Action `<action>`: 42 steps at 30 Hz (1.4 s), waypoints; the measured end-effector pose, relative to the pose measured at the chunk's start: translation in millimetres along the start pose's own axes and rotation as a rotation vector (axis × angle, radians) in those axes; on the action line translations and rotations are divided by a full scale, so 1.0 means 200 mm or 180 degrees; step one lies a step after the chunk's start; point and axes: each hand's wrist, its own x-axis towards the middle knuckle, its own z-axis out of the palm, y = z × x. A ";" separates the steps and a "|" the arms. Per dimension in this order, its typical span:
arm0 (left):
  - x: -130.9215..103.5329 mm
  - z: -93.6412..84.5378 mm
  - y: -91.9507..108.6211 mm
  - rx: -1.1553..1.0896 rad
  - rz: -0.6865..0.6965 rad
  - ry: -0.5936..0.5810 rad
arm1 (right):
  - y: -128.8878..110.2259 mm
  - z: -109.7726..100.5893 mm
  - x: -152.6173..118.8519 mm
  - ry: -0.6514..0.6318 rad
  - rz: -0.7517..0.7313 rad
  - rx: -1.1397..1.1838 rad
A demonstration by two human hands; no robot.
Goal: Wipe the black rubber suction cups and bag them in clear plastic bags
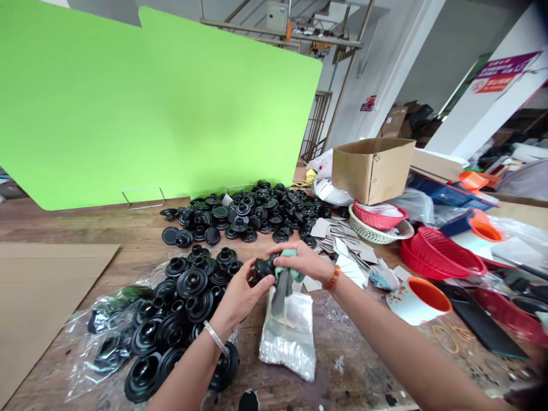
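My left hand (244, 288) grips a black round knob-like part (264, 267), fingers wrapped about its side. Pressed against that part is a green and grey cloth (286, 264), held in my right hand (306, 262); the cloth's grey end hangs down. Beneath both hands lies a stack of clear plastic bags (286, 337) on the wooden table. Close by my left forearm is a pile of black stepped discs (188, 291), partly on clear plastic film. Beyond my hands spreads a larger heap of similar black parts (244, 211).
White card pieces (342, 245) lie scattered right of the far heap. Further right are red baskets (440, 251), a cardboard box (372, 168), a white and orange cup (417, 299) and a dark phone (479, 319). Green panels (171, 108) stand behind; flat cardboard (47, 308) lies left.
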 end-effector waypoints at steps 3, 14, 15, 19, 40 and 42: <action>-0.04 0.02 0.00 -0.0152 -0.0135 -0.0345 | -0.02 0.03 -0.08 -0.0422 -0.0171 0.0215; -0.04 -0.01 -0.05 0.0586 0.0211 0.0682 | -0.02 0.14 0.01 0.0181 0.0138 -0.0253; -0.04 -0.01 -0.04 0.0617 0.0249 0.0788 | -0.04 0.17 0.01 0.0366 0.0181 -0.0345; -0.05 -0.01 -0.03 0.0057 0.0263 0.0625 | -0.07 0.21 -0.02 0.0390 0.0036 -0.0335; -0.18 -0.08 -0.02 0.0020 -0.0034 0.0189 | 0.00 0.13 -0.10 0.1355 0.0769 -0.2305; -0.20 -0.05 -0.03 0.0112 0.0052 0.0269 | -0.09 0.31 -0.19 0.1006 -0.0390 -0.1698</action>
